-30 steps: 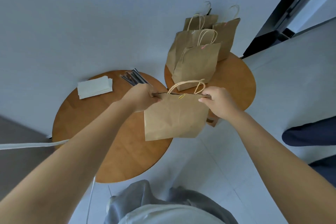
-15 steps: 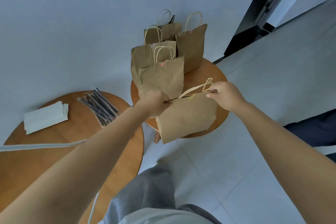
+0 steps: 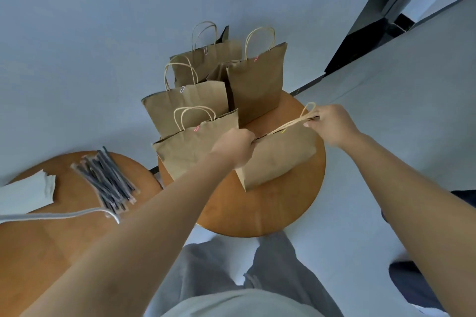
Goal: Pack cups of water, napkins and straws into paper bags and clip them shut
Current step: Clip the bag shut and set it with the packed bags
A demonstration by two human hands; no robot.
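I hold a brown paper bag point(image 3: 279, 154) by its closed top edge over the right round wooden table point(image 3: 260, 211). My left hand point(image 3: 235, 147) pinches the top's left end and my right hand point(image 3: 331, 125) pinches its right end beside the handles. A yellow clip point(image 3: 283, 131) sits on the bag's top. Its bottom seems to touch the tabletop; I cannot tell for sure. Several more clipped paper bags point(image 3: 195, 147) stand upright behind it on the same table.
The left round table point(image 3: 46, 247) carries a pile of wrapped dark straws point(image 3: 108, 183) and a stack of white napkins point(image 3: 25, 195). A white cord point(image 3: 59, 216) crosses it. A blue wall is behind, a dark door frame point(image 3: 381, 8) at the upper right.
Both hands carried the bag from the left table rightward across the gap onto the right table, and lowered it beside the other bags. My view turned right with it.
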